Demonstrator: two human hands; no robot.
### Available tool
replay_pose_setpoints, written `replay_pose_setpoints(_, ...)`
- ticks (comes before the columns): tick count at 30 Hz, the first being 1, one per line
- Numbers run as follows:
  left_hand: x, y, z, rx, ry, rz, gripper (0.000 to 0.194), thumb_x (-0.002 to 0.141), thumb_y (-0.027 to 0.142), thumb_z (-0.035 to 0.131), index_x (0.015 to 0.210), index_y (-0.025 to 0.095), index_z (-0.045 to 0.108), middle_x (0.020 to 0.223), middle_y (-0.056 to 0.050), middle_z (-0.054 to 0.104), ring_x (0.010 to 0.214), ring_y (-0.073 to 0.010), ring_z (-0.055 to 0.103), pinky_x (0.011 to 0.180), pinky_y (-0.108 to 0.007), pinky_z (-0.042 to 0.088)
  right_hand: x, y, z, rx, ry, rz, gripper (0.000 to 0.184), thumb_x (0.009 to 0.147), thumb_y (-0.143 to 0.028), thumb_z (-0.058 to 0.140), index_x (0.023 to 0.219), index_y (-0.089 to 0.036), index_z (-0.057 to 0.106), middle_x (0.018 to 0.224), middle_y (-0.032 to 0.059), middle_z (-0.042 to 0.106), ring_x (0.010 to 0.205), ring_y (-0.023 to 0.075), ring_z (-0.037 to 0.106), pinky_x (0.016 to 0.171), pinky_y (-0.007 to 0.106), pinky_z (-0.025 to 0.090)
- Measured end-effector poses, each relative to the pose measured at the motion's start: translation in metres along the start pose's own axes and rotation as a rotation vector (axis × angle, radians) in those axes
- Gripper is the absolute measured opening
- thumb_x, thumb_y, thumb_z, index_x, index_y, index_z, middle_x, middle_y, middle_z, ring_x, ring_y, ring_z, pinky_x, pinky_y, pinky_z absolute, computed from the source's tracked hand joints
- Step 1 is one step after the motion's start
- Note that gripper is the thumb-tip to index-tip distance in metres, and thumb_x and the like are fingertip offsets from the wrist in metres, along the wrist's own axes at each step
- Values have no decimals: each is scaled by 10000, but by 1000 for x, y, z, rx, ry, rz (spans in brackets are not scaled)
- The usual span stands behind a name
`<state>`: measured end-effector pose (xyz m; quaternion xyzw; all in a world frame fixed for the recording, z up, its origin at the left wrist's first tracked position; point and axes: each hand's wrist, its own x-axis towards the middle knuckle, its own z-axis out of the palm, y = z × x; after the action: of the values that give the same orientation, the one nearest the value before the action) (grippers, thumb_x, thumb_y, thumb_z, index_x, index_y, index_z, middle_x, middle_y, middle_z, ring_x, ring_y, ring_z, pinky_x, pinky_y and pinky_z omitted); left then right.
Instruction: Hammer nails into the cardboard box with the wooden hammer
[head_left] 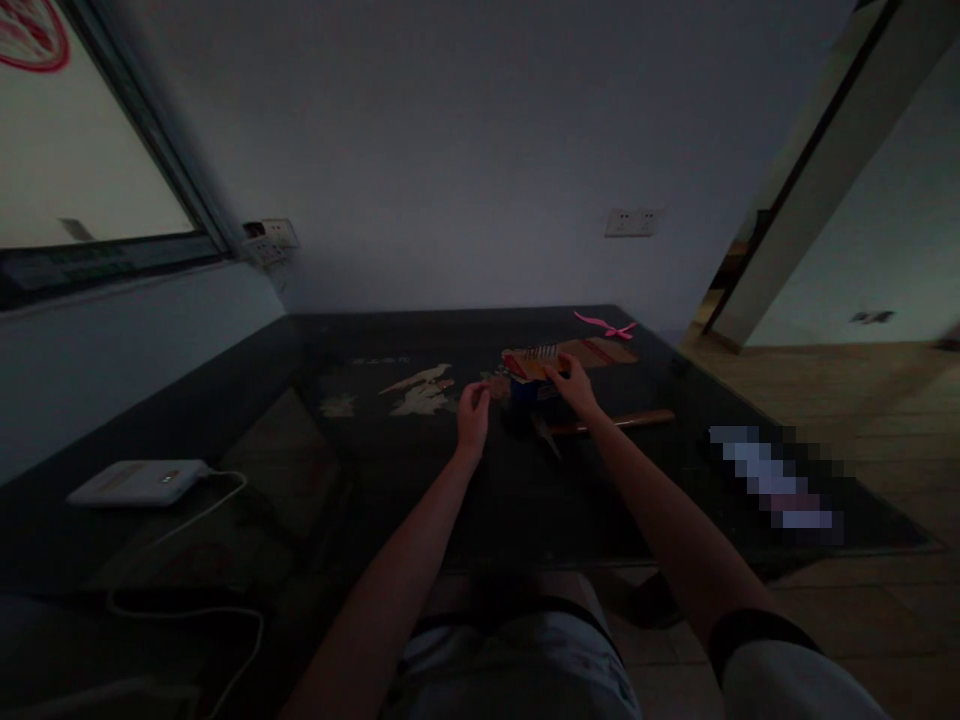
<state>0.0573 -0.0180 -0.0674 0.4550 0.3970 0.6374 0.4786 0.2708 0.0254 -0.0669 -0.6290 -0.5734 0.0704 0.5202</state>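
My right hand (574, 385) grips the near side of a brown cardboard piece (529, 366). Along the top of that piece runs a row of several thin dark upright spikes, which look like nails. Under it sits a dark blue box (529, 390), partly covered. Just left of the box is my left hand (474, 418), its fingertips pinched together; whatever lies between them is too small and dim to make out. A hammer with a wooden handle (645, 420) lies on the dark tabletop (517, 510) below my right hand, its metal head to the left.
Behind my right hand lies more cardboard with red stripes (611, 352), and a pink ribbon (611, 327) beyond it. A white power bank (139, 483) with a cable stands at left. A blurred-out object (772, 480) lies near the right edge. The wall (450, 200) closes off the back.
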Motion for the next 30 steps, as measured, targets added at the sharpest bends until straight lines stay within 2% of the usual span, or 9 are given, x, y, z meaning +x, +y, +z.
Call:
replay_pose_setpoints(3, 6, 15, -8, 124, 78, 159, 140, 795, 137, 532, 895, 197, 610, 1008, -46, 600, 1022, -185, 541, 927, -289, 400, -3, -13, 15, 26, -105, -44, 317, 898, -293, 573, 1190, -172, 550, 1202, 84, 582, 997, 232, 606, 821, 445, 513)
replay_pose_setpoints(7, 8, 38, -19, 265, 157, 336, 196, 794, 131, 513, 962, 203, 584, 1036, -59, 587, 1004, -192, 549, 920, -304, 413, -15, -36, 34, 60, -239, -100, 313, 899, -294, 572, 1186, -172, 553, 1194, 83, 587, 990, 229, 609, 817, 442, 515)
replay_pose_setpoints(11, 6, 53, -28, 360, 128, 469, 306, 755, 117, 568, 1049, 201, 572, 1073, -77, 576, 1029, -202, 544, 949, -316, 401, -37, -59, 45, 88, -330, -142, 320, 899, -297, 571, 1193, -173, 548, 1195, 83, 587, 991, 230, 609, 819, 444, 514)
replay_pose_setpoints(16, 9, 54, -45, 497, 6, 399, 479, 631, 83, 692, 1085, 208, 599, 1053, -77, 593, 998, -233, 571, 953, -383, 418, -68, -76, 40, 107, -404, -183, 343, 899, -303, 570, 1219, -184, 533, 1232, 89, 567, 1022, 241, 595, 842, 459, 501)
replay_pose_setpoints(21, 18, 56, -64, 624, -93, 326, 272, 591, 87, 732, 834, 203, 694, 873, -56, 649, 812, -221, 607, 863, -392, 472, -92, -80, 20, 109, -460, -212, 372, 899, -295, 570, 1253, -197, 511, 1280, 94, 538, 1069, 255, 573, 879, 483, 480)
replay_pose_setpoints(25, 24, 60, -69, 725, -201, 370, 102, 620, 125, 732, 669, 208, 699, 734, -38, 653, 726, -211, 593, 796, -369, 481, -104, -81, 9, 92, -478, -205, 372, 902, -288, 564, 1261, -208, 506, 1299, 95, 526, 1086, 258, 563, 892, 489, 472)
replay_pose_setpoints(30, 25, 62, -69, 803, -238, 432, 93, 678, 177, 705, 595, 212, 683, 696, -35, 661, 722, -211, 599, 772, -348, 475, -112, -85, 5, 68, -469, -186, 379, 901, -282, 565, 1268, -210, 501, 1301, 96, 526, 1094, 261, 560, 898, 493, 467)
